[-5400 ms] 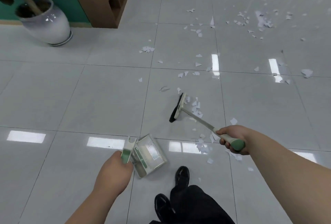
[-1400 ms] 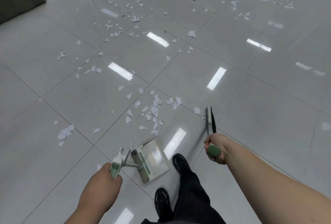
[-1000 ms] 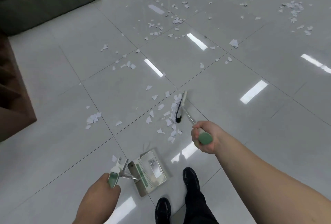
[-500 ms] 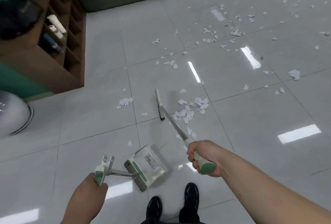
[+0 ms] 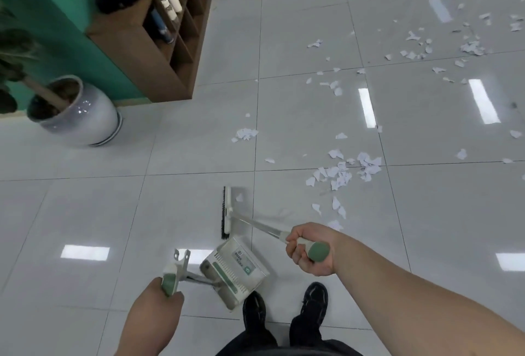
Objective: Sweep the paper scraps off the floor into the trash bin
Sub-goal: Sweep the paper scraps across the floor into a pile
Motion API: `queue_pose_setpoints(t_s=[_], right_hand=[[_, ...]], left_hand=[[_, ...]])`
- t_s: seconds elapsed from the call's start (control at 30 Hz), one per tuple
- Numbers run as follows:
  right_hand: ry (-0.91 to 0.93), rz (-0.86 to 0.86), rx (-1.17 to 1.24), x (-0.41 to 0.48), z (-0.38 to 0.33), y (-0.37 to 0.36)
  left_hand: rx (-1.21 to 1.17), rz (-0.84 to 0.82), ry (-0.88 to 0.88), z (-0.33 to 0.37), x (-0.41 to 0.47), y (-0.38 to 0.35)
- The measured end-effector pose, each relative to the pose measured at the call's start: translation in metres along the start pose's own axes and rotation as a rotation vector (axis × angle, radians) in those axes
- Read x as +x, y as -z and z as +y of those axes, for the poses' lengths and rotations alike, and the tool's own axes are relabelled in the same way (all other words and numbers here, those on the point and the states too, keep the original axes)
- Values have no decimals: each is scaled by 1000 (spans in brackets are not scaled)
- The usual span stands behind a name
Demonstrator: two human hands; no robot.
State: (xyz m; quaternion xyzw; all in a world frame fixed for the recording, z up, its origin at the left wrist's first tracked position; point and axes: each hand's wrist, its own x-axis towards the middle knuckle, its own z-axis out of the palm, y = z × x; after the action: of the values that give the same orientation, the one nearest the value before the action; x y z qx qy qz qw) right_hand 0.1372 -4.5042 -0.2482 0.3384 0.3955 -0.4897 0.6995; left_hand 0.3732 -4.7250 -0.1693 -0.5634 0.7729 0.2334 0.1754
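R hand [image 5: 309,252] is fisted tight round the green-ended grip of the broom [image 5: 226,212]. Broom head is low at centre frame, bristles to the left, just above the dustpan [image 5: 237,270]. L hand [image 5: 159,308], bottom centre-left, is wrapped round the pan's handle. Can't tell if the pan lip touches the floor [image 5: 85,207]. Main pile of paper scraps [image 5: 342,173] lies right of centre, apart from the broom head, w/ more strewn to the upper right. Trash bin not in view.

Step in hand, I'd say: gather the pile. Set the head on the far side of the scraps and use short low pulls toward the pan. No flicking, paper's light & will scatter. Pan lip flat, mouth facing the pile.
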Motion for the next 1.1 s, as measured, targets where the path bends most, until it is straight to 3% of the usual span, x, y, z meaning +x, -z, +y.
queue_pose_setpoints(t_s=[0.17,0.57,0.87,1.1], right_hand=[[2,102,19,-15,10,59],[248,375,61,-135,-27,178],[319,401,12,-176,-35,163],[257,333,-109,-171,-6,150]], left_hand=[[73,-89,-68,21,0,-11],[89,-161,-204,75,4,-25],[76,-122,-284,90,14,-23],[75,-82,-266,88,29,-14]])
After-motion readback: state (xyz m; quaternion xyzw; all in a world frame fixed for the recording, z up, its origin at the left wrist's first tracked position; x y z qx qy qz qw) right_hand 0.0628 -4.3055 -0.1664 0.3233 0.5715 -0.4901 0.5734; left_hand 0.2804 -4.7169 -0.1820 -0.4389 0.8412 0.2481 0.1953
